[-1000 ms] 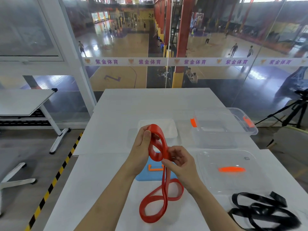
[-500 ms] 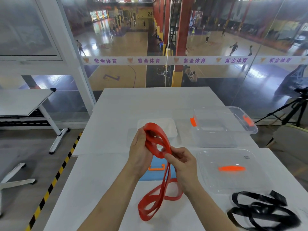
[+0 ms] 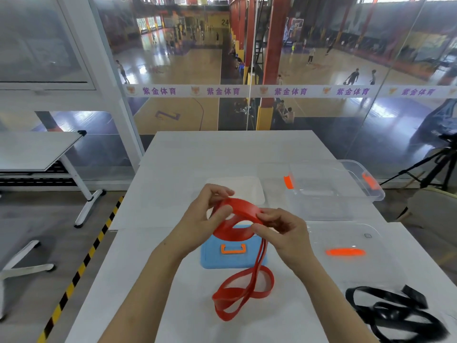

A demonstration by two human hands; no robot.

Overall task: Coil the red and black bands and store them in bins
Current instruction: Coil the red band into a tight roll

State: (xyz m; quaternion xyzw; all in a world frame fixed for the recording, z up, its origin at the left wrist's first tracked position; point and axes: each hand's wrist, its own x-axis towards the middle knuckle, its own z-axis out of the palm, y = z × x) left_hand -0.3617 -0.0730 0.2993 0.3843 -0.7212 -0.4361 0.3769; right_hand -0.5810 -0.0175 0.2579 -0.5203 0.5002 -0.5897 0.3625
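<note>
The red band [image 3: 243, 288] is partly wound into a flat coil held above the table, and its loose loops hang down onto the white tabletop. My left hand [image 3: 206, 219] pinches the coil's left side. My right hand [image 3: 282, 231] pinches its right side. The black band [image 3: 393, 313] lies in a loose tangle at the table's near right. A clear bin with orange latches [image 3: 331, 189] stands open at the right rear. A second clear bin [image 3: 237, 188] with a white base sits behind my hands.
A blue lid with an orange handle [image 3: 232, 253] lies under the coil. A clear lid with an orange handle [image 3: 346, 252] lies to the right. A glass wall rises beyond the white table [image 3: 235, 154]. A tripod [image 3: 435, 167] stands at the far right.
The coil has tipped from upright to nearly flat between my hands. The hanging loops have shifted slightly on the table.
</note>
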